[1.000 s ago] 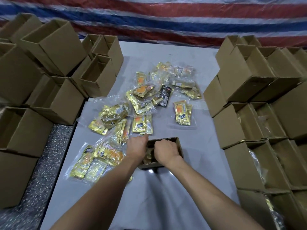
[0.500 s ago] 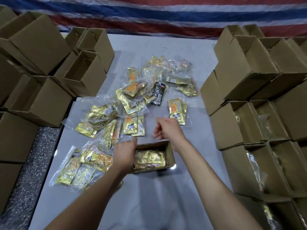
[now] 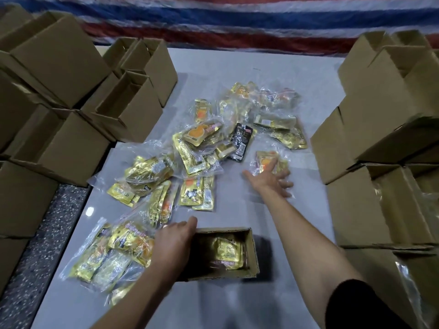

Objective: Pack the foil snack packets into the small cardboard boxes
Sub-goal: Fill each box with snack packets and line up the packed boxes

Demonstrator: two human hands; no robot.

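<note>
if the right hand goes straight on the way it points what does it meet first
The clear bag of gold packets with orange print, right ahead of the right hand; blur hides whether the fingertips already touch it.

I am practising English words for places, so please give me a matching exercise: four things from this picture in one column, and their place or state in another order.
1 left hand
2 right hand
3 black packet
4 open box

A in the middle of the loose pile
B at the open box's left wall
C holds gold packets
D fingers spread over a bagged bundle

Pairs: 1-B, 2-D, 3-A, 4-C
</note>
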